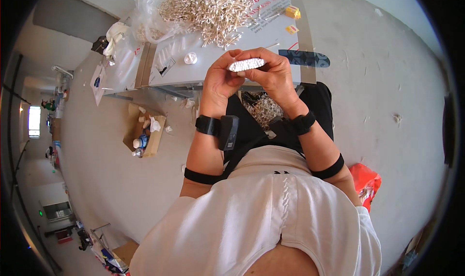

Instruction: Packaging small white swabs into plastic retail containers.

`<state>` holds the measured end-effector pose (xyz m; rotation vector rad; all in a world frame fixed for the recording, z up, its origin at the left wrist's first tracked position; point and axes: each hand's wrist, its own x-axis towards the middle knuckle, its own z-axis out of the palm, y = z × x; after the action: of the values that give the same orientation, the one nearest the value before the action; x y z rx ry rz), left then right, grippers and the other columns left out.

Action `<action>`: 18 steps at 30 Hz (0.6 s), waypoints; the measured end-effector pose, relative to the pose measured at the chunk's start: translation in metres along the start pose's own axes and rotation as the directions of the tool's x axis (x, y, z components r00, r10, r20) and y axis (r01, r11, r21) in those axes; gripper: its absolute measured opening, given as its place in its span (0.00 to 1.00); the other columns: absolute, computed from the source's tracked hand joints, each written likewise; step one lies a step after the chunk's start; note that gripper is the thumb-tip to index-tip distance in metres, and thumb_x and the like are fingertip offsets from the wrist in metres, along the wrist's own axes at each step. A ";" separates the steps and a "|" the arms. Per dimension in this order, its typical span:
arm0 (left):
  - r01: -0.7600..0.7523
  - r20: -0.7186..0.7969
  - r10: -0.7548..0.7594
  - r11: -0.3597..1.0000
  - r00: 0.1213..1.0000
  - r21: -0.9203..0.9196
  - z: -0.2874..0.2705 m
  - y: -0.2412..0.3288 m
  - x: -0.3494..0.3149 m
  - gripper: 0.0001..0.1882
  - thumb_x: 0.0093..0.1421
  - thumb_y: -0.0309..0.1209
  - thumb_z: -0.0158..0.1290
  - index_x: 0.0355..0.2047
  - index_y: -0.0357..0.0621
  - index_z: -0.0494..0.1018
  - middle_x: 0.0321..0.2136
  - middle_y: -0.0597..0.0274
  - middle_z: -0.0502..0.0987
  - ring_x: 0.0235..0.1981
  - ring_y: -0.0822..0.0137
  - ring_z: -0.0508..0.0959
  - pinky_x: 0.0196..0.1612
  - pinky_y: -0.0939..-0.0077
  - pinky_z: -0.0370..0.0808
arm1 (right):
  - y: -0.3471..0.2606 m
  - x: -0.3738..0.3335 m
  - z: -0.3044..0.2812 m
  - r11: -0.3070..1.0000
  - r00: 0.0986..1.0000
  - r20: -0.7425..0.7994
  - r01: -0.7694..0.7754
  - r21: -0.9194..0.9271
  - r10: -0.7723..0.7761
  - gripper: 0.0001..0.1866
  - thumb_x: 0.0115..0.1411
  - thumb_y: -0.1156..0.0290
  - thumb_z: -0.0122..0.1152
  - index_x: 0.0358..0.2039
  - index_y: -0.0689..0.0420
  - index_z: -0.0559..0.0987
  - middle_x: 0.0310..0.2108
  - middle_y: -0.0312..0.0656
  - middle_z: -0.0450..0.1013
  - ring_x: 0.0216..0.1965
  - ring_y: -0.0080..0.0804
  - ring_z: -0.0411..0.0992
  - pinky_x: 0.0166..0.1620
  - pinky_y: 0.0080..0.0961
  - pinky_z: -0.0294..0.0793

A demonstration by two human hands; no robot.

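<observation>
Between my two hands sits a flattened bundle of cotton swabs (247, 64), its white tips turned up at the camera. My left hand (222, 77) closes round the bundle's left end, and my right hand (275, 75) grips its right end with the thumb along the near side. The swabs' sticks are hidden behind my fingers. Beyond my hands, a large heap of loose cotton swabs (208, 9) covers part of the table (218, 58). A clear plastic bag (147, 9) lies against the heap's left side. Close to my left hand stands a small round white container (190, 58).
Two small yellow packets (292, 12) lie by the table's right edge, near a dark patterned strip (305, 58). More swabs (264, 110) are gathered below the table edge, between my legs. On the floor are a cardboard box (157, 145) with bottles and a red bag (364, 181).
</observation>
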<state>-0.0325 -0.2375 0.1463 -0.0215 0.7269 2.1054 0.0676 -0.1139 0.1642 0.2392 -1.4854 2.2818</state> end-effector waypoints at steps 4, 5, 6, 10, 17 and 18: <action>-0.009 -0.003 0.009 1.000 1.000 0.020 -0.012 -0.003 -0.001 0.12 0.52 0.24 0.49 0.38 0.35 0.67 0.26 0.60 0.72 0.18 0.71 0.73 0.11 0.85 0.68 | 0.003 -0.005 0.002 0.995 0.996 -0.017 -0.082 0.048 0.083 0.13 0.50 0.86 0.59 0.38 0.63 0.77 0.39 0.40 0.75 0.41 0.24 0.72 0.46 0.20 0.72; -0.005 -0.004 0.006 1.000 1.000 0.022 -0.012 -0.004 -0.001 0.12 0.52 0.24 0.49 0.38 0.35 0.67 0.26 0.60 0.72 0.18 0.71 0.73 0.11 0.85 0.68 | 0.003 -0.005 0.002 0.994 0.995 -0.012 -0.093 0.062 0.094 0.13 0.50 0.86 0.60 0.38 0.63 0.77 0.40 0.41 0.75 0.41 0.24 0.72 0.47 0.20 0.72; -0.044 -0.050 0.049 0.995 0.998 0.091 -0.006 -0.006 -0.002 0.11 0.53 0.25 0.49 0.38 0.35 0.68 0.26 0.59 0.73 0.19 0.71 0.74 0.13 0.84 0.69 | 0.003 -0.006 0.000 0.994 0.995 -0.017 -0.094 0.062 0.096 0.13 0.50 0.86 0.60 0.38 0.63 0.77 0.40 0.41 0.75 0.41 0.24 0.72 0.47 0.20 0.72; -0.104 -0.041 0.114 0.975 0.993 0.197 0.013 -0.009 -0.015 0.10 0.56 0.27 0.49 0.37 0.36 0.69 0.28 0.58 0.75 0.21 0.69 0.76 0.18 0.84 0.73 | -0.003 -0.010 -0.003 0.987 0.996 0.046 -0.083 0.141 0.078 0.17 0.49 0.86 0.60 0.41 0.62 0.77 0.44 0.42 0.74 0.43 0.24 0.71 0.48 0.20 0.72; -0.076 0.100 0.059 0.982 0.993 0.173 0.000 -0.004 -0.019 0.09 0.56 0.28 0.50 0.36 0.36 0.69 0.28 0.56 0.75 0.23 0.67 0.77 0.21 0.81 0.76 | -0.011 -0.015 -0.002 0.973 0.988 0.087 -0.142 0.181 0.128 0.13 0.58 0.77 0.54 0.44 0.63 0.77 0.45 0.43 0.73 0.40 0.24 0.72 0.42 0.20 0.74; -0.064 0.118 0.049 0.989 0.992 0.131 -0.002 -0.004 -0.017 0.09 0.56 0.27 0.50 0.36 0.36 0.69 0.28 0.55 0.75 0.23 0.65 0.78 0.21 0.80 0.77 | -0.010 -0.016 -0.002 0.973 0.988 0.086 -0.145 0.182 0.131 0.13 0.58 0.77 0.54 0.44 0.63 0.77 0.45 0.43 0.73 0.40 0.24 0.72 0.42 0.20 0.74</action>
<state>-0.0196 -0.2497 0.1476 0.1943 0.8062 2.0878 0.0861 -0.1123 0.1658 0.2846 -1.3597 2.5540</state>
